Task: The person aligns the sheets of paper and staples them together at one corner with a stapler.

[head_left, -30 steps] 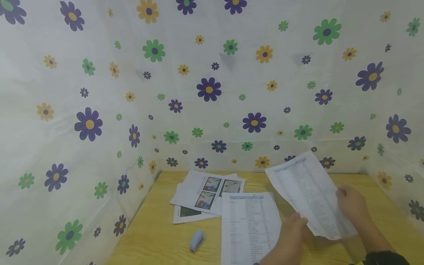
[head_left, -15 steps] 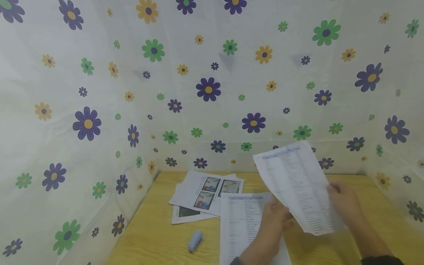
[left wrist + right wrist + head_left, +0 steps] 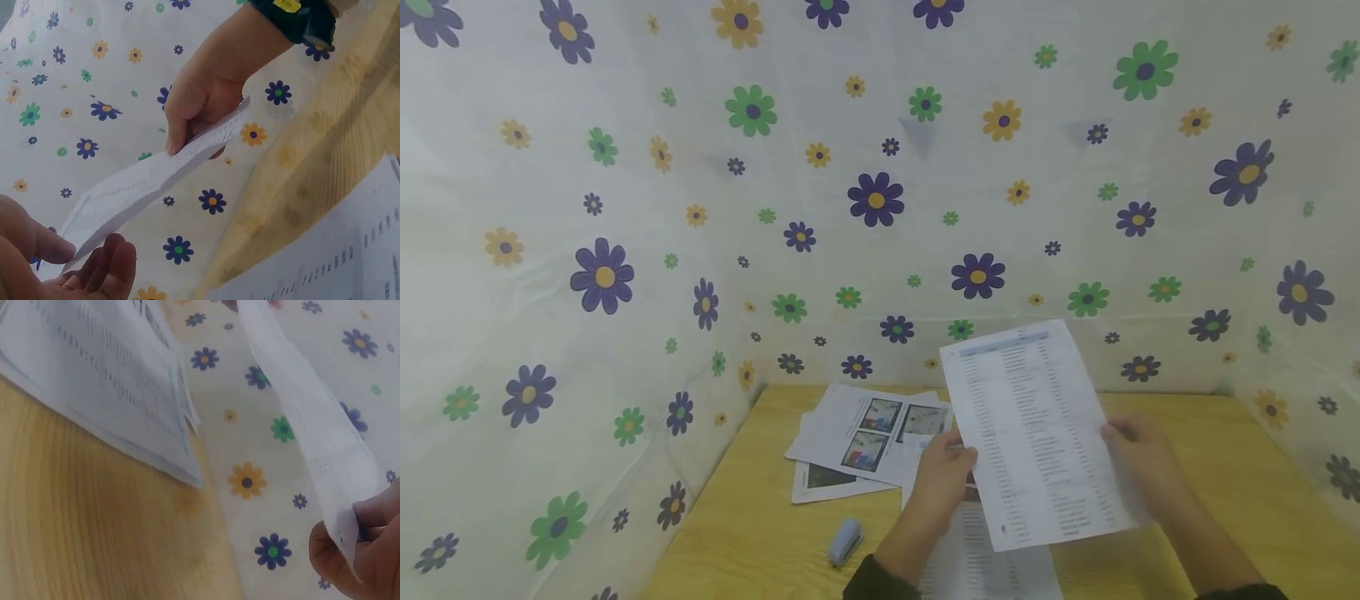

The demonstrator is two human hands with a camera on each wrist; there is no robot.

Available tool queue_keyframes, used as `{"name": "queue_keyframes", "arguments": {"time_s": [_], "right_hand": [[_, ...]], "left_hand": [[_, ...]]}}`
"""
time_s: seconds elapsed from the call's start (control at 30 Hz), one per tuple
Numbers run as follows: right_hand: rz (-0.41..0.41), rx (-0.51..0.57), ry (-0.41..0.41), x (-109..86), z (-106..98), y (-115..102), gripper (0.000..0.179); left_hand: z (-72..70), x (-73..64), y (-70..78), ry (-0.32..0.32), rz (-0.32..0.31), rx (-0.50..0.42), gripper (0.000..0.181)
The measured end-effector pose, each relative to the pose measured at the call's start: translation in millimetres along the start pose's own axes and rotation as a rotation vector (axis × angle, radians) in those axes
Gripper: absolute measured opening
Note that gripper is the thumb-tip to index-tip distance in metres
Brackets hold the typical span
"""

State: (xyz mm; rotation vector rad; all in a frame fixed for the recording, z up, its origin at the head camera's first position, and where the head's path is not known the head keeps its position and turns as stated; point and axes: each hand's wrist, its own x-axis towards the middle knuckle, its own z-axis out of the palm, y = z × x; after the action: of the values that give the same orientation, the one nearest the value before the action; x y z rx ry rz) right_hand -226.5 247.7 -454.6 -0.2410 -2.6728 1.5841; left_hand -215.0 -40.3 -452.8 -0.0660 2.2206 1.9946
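Note:
A printed sheet of paper (image 3: 1030, 442) with a blue header band is held up above the table, tilted slightly. My left hand (image 3: 942, 475) pinches its left edge between thumb and fingers. On the opposite edge, my right hand (image 3: 1142, 467) grips the sheet, thumb in front. The left wrist view shows the held sheet (image 3: 144, 178) nearly edge-on between both hands. In the right wrist view the sheet (image 3: 312, 419) bends a little near the right fingers. Beneath it on the table lies another printed sheet (image 3: 955, 550), partly covered by the held one.
Several overlapping papers (image 3: 831, 429) with printed photos lie at the back left of the wooden table (image 3: 737, 533). A small light-blue stapler (image 3: 846, 543) rests in front of them. Flower-patterned sheeting (image 3: 820, 192) encloses the table at the back and sides.
Both hands have moved left with the held sheet, which is now more upright and faces me. My left hand has shifted from its lower corner area up along the left edge.

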Motion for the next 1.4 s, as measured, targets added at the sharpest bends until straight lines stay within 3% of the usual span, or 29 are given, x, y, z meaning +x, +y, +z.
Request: {"name": "queue_keyframes", "arguments": {"time_s": [0.17, 0.33, 0.7, 0.97, 1.1, 1.4], "right_hand": [[-0.011, 0.008, -0.046, -5.2, 13, -8, 0.054], [-0.041, 0.028, -0.112, -9.6, 23, -18, 0.051], [-0.043, 0.113, -0.176, -9.2, 42, -19, 0.044], [-0.008, 0.121, -0.21, -11.6, 57, -13, 0.04], [0.011, 0.107, -0.226, -13.3, 65, -11, 0.038], [0.042, 0.032, -0.221, -16.0, 80, -4, 0.023]], "left_hand": [[-21.8, 4.4, -7.9, 0.052, 0.049, 0.085, 0.046], [-40.0, 5.0, -12.3, 0.061, 0.093, 0.1, 0.044], [-68.3, 0.9, -18.9, 0.014, 0.033, 0.164, 0.041], [-85.1, 3.6, -28.7, 0.074, 0.005, 0.263, 0.037], [-91.1, 4.5, -35.9, 0.103, -0.017, 0.308, 0.036], [-97.0, 1.4, -49.5, 0.077, -0.053, 0.395, 0.028]]}}
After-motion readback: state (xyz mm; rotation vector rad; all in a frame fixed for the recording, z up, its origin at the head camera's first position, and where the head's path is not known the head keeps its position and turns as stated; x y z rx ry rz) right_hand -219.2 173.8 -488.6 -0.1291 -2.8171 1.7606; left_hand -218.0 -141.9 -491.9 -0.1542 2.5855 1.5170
